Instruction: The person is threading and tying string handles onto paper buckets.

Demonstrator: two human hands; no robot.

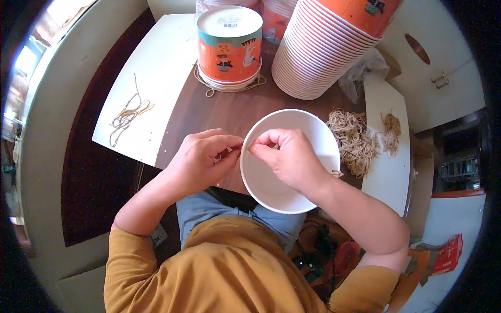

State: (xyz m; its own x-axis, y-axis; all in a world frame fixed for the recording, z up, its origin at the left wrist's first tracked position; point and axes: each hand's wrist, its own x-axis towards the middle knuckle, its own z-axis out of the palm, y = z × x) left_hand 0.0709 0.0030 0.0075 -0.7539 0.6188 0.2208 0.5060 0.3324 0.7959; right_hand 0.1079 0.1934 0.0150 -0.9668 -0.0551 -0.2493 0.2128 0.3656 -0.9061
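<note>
A mustard-yellow shirt (229, 271) fills the lower edge of the view, with blue-grey trousers (209, 206) seen just above it. Both bare forearms rise from there to a white paper bowl (308, 135), which is held at the near edge of the dark wooden worktop (229, 109), its opening turned up toward the camera.

The right hand (287, 156) is laid over the bowl's left rim, with its fingers (266, 140) curled and pressed together on the rim. The left hand (201, 156) is set just beside it on the outside of the bowl, its fingers (225, 145) pinched on something small and pale at the rim; what it is cannot be told. The two hands almost touch.

Behind the bowl, an upturned orange-and-teal printed tub (229, 44) is stood on a loose ring of rubber bands (229, 86). To its right a tall leaning stack of white-rimmed paper bowls (323, 47) is seen. A heap of tan rubber bands (355, 138) lies just right of the held bowl, and a smaller heap (391, 130) rests on a white board (386, 177). On the left, a white sheet (156, 68) carries a few tangled bands (128, 115).
</note>
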